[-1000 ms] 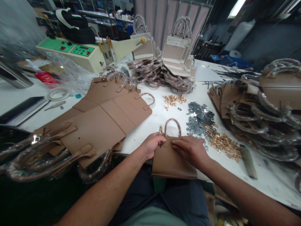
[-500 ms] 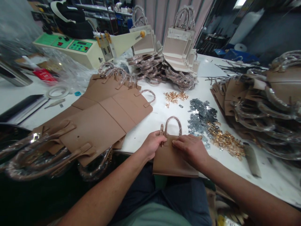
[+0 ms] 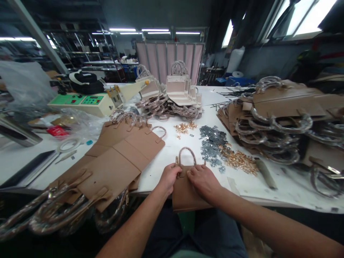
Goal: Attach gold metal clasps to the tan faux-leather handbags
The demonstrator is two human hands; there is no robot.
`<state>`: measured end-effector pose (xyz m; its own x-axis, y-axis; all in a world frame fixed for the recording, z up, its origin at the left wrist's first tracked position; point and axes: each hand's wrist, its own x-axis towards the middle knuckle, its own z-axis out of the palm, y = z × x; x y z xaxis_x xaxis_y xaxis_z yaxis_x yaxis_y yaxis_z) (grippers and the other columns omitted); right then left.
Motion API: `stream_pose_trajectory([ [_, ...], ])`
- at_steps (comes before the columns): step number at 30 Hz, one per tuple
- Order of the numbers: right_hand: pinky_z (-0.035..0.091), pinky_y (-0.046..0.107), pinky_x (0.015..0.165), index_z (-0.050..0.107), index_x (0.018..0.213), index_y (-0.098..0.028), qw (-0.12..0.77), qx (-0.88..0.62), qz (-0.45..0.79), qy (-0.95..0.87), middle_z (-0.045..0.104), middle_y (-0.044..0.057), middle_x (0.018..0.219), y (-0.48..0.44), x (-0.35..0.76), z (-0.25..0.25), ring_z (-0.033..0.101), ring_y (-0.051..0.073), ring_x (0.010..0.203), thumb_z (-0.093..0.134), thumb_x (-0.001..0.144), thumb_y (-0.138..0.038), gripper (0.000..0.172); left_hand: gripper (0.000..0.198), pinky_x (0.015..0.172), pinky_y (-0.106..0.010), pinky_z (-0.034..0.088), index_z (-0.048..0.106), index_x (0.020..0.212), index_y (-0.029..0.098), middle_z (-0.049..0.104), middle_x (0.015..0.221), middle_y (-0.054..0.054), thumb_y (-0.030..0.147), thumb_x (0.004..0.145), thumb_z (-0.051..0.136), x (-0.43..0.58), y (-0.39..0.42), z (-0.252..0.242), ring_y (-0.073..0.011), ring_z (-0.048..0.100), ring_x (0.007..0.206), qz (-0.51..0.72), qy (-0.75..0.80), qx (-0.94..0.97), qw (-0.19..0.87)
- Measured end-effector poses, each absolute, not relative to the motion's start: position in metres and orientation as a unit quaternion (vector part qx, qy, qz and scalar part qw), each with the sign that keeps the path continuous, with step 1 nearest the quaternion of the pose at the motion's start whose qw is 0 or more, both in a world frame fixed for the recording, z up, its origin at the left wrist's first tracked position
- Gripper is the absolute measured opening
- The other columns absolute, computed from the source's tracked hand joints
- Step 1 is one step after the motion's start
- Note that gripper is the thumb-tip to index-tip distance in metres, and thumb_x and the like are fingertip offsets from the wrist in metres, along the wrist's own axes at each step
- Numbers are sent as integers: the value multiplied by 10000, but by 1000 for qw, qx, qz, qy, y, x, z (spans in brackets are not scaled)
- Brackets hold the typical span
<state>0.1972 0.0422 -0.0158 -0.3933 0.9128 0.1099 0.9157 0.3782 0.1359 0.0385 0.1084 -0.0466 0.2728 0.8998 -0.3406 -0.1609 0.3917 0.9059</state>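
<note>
A small brown handbag point(image 3: 185, 197) stands at the table's front edge, its looped handle point(image 3: 187, 149) wrapped in clear film. At its upper left corner my left hand point(image 3: 170, 176) is closed, pinching a narrow strap with a gold-coloured fitting point(image 3: 176, 161). My right hand point(image 3: 203, 181) is closed over the bag's upper right part, fingers bent against the front panel; the right handle base is partly hidden behind it. Just beyond the bag lie a heap of flat grey metal plates point(image 3: 213, 141) and a pile of gold metal pieces point(image 3: 240, 162).
Flat brown bag panels with wrapped handles point(image 3: 120, 157) overlap on the left. Another tall stack of brown bag pieces point(image 3: 285, 104) fills the right. Pale bags point(image 3: 176, 87) stand at the back, near a cream machine with a green panel point(image 3: 88, 102). A small gold pile point(image 3: 185, 127) lies mid-table.
My view has tilted up and shifted right, bringing in more of the room. Both hands stay on the handbag with nearly the same hold.
</note>
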Motion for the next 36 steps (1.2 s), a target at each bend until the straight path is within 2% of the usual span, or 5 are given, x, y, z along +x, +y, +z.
stream_pose_trajectory([
  [15,563,466,988,559,1408,-293,361,-548,-26,-754,649,109,1333,-44,199,-28,635,287,1194,586,967,-211,450,240,612,-253,440,680,813,148,681,683,-13,218,588,729,28,87,21,-147,591,613,428,394,416,699],
  [22,571,603,1005,207,1670,-297,453,-572,-64,-681,521,214,1510,-31,160,-50,589,475,1291,900,659,-553,1252,336,720,-287,505,703,952,144,718,825,-42,310,674,793,45,28,95,-181,652,740,499,337,413,683],
  [25,532,549,1084,254,1667,-248,533,-562,-24,-632,430,183,1604,-31,155,-24,504,438,1405,773,801,-461,1031,406,746,-288,509,692,1119,170,733,950,-65,352,765,772,52,-2,124,-194,668,819,501,287,457,676],
  [29,576,417,1034,652,1417,-251,572,-568,165,-568,686,95,1371,-47,186,39,655,343,1262,631,924,-466,539,538,1006,-364,503,683,1266,168,704,1262,-147,372,777,773,54,-15,131,-291,646,1183,507,233,534,635],
  [36,652,441,808,712,1280,-219,706,-509,379,-314,787,123,1121,-29,272,85,760,355,980,840,719,-588,683,422,765,-330,522,733,1088,197,728,1214,-128,520,830,650,20,23,65,-292,695,1023,521,409,590,462],
])
